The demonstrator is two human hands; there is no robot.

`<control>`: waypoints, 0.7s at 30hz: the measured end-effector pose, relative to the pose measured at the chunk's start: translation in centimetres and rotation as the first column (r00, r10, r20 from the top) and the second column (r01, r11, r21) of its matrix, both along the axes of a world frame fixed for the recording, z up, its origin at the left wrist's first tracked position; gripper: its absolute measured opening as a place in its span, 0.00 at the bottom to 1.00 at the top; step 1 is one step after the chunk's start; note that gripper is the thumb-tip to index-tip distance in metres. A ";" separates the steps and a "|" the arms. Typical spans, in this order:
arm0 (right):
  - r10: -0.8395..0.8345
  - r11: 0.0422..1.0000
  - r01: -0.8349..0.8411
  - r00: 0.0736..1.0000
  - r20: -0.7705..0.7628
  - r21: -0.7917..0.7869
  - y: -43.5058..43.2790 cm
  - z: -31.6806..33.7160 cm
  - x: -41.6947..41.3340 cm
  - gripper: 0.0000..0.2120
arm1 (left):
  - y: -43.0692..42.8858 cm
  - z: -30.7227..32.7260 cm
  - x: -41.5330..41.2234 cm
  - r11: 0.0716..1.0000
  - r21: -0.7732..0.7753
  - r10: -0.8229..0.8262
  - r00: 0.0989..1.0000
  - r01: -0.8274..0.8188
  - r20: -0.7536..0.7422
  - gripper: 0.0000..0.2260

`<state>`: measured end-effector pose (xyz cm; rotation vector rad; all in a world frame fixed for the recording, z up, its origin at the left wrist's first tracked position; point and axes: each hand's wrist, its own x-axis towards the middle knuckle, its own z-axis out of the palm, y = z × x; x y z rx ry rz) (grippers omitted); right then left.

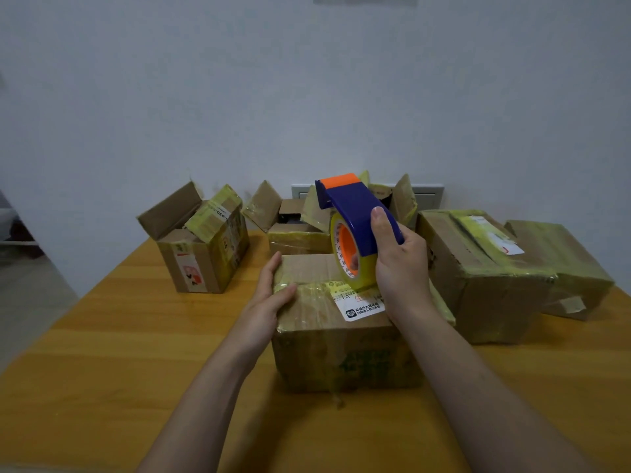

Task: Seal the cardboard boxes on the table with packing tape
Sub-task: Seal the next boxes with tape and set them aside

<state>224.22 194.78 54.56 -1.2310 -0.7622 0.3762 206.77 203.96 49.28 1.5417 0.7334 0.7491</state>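
Observation:
A closed cardboard box [341,356] with old yellowish tape and a white label stands in the middle of the wooden table [102,353]. My left hand [269,295] presses flat against the box's left top edge, thumb on top. My right hand [399,264] grips a blue and orange tape dispenser [355,206] holding a yellow tape roll [351,254]. The roll rests on the box's top near the label, with the dispenser's orange end tipped up and away from me.
An open box [201,247] stands at the back left, two more open boxes [297,230] behind the middle one. Two closed taped boxes [485,278] sit on the right, close to my right forearm. A white wall rises behind the table.

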 end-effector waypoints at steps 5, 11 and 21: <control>0.001 1.000 -0.001 1.000 0.005 -0.001 -0.1 -0.1 0.0 0.20 | -2.5 -2.8 -0.1 0.952 0.247 0.147 0.978 -0.181 0.149 0.25; -0.013 1.000 0.013 1.000 0.016 0.000 0.0 -0.2 -0.1 0.20 | -1.1 -4.3 1.0 0.750 0.572 0.228 0.942 -0.331 0.246 0.24; 0.000 1.000 0.000 1.000 -0.016 -0.005 0.4 -0.3 0.4 0.24 | 3.0 -4.3 -1.4 0.495 0.868 0.044 0.996 0.041 -0.072 0.30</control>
